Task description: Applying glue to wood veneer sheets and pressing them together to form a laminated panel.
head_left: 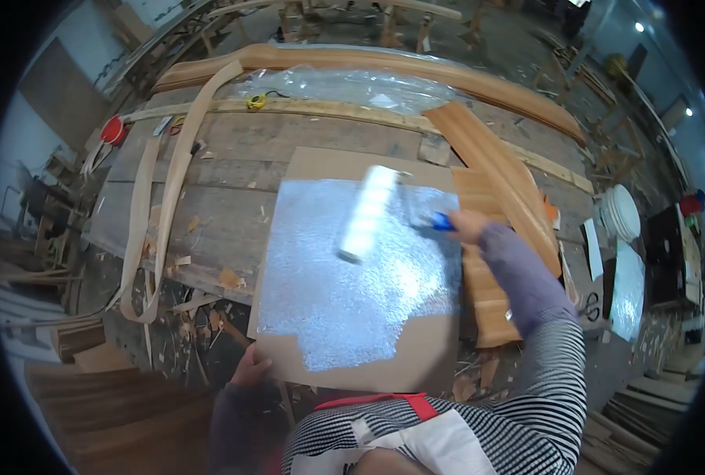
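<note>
Holding the white, cylindrical paint roller (368, 214) by its blue handle (441, 222), your right hand (469, 226) sits at 2 o'clock from the middle of the flat, brown rectangular board (360, 285), right in front of you. Your left hand (251, 369) is at its 7 o'clock corner; can't tell how firmly it's gripping. Roller's probably light and soft-sleeved, so grab just the handle. Board's likely stiffish, slick under that shiny, whitish-blue coating (416, 273); I'd use its bare 6 o'clock edge.

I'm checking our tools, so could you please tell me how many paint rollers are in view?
1: the paint roller in the right hand, over the coated board. Others may be hidden.
</note>
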Demonstrator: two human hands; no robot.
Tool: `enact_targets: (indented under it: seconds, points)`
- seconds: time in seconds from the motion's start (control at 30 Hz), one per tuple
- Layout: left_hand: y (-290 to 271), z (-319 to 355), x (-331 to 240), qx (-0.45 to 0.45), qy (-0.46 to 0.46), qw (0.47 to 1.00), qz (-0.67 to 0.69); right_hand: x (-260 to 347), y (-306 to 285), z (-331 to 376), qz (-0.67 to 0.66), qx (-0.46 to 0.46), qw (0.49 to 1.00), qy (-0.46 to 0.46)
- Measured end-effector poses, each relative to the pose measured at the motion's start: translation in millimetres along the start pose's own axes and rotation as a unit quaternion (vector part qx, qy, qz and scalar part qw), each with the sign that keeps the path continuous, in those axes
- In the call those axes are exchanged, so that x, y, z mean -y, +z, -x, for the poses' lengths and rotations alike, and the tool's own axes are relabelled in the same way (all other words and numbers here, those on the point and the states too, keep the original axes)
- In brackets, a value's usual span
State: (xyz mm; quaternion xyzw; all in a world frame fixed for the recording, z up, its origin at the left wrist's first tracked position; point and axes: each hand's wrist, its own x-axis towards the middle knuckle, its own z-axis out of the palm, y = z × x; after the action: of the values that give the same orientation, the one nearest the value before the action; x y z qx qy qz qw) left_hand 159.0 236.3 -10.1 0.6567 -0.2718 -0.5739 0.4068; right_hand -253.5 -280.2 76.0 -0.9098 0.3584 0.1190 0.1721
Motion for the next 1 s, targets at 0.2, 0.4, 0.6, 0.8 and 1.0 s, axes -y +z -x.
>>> enact_targets:
  seconds: [0.2,0.4,0.6,0.8,1.0]
  points:
    - [2,2,-13,-0.011,-0.095,0.994,-0.044,-48,9,98,0.014,-0.024,0.993,0.119]
    - [9,-3,-22,0.019,-0.068,0.996,-0.060,40,-6,-43,0.033,0.000,0.999,-0.005]
    - [-1,-19,13,0.022,-0.016,0.997,-0.071,148,36,-201,0.009,-0.183,0.982,-0.042]
    - [1,-11,-3,-0.034,-0.132,0.987,-0.087,42,31,-129,-0.028,-0.163,0.983,-0.075]
    - [-7,-2,3,-0.040,-0.116,0.991,-0.047,-104,25,59,0.041,-0.062,0.989,0.128]
